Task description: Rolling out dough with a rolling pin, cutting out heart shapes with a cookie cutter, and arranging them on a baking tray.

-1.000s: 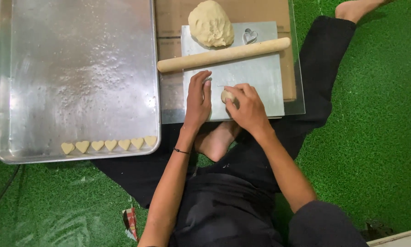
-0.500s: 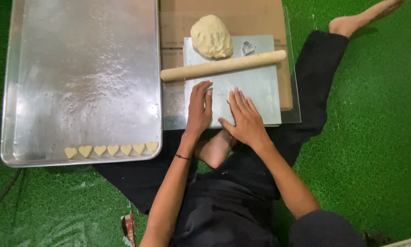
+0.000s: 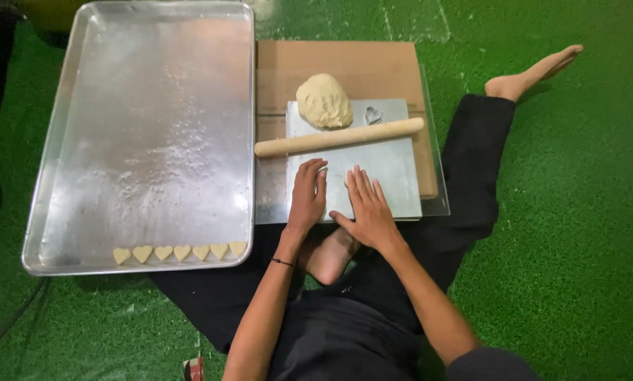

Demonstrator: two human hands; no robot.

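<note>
Metal baking tray [image 3: 147, 141], large and rectangular, lies on green artificial turf [image 3: 577, 212] to the person's left. Contents: six heart-shaped dough pieces [image 3: 180, 252] in a single row along the near edge; the remaining tray surface carries a light dusting of flour.

To the right of the tray, a small metal sheet [image 3: 394, 176] rests on a clear panel over a brown cardboard sheet [image 3: 344, 63]. On the far end of the metal sheet sits a rounded lump of dough [image 3: 323, 101]. A heart-shaped cutter [image 3: 373, 115] lies just beside the lump. A wooden rolling pin [image 3: 339, 137] lies across the sheet, just in front of the dough and the cutter.

Left hand [image 3: 308, 196]: flat, fingers extended, palm down on the near part of the metal sheet, grasping nothing. Right hand [image 3: 368, 209]: flat, fingers spread, palm down on the same sheet just beside the left hand, grasping nothing. Whether any dough lies under the palms cannot be told.

The person sits on the turf with legs spread, dressed in dark clothing.
</note>
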